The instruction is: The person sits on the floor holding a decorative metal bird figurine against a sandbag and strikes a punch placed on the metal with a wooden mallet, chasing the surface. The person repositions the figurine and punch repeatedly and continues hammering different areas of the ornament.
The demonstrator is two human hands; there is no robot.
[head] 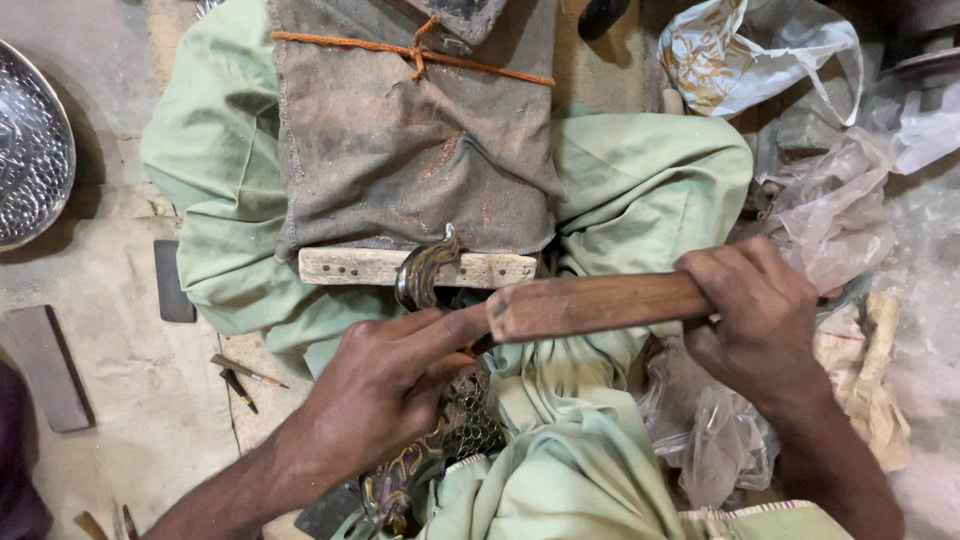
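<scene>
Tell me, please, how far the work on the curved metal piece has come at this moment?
Done: the curved metal piece already carries raised ornament and lies against the wooden block.
In hand: the left hand steadies it, fingers touching the end of the wooden tool, which the right hand grips.
Left: cannot be judged; the piece's lower part is hidden under the hand.

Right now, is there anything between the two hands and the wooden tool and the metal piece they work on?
Nothing visible. The right hand grips the wooden tool directly, and the left hand presses its fingers on the tool's end, just beside the curved metal piece resting on the wooden block.
</scene>
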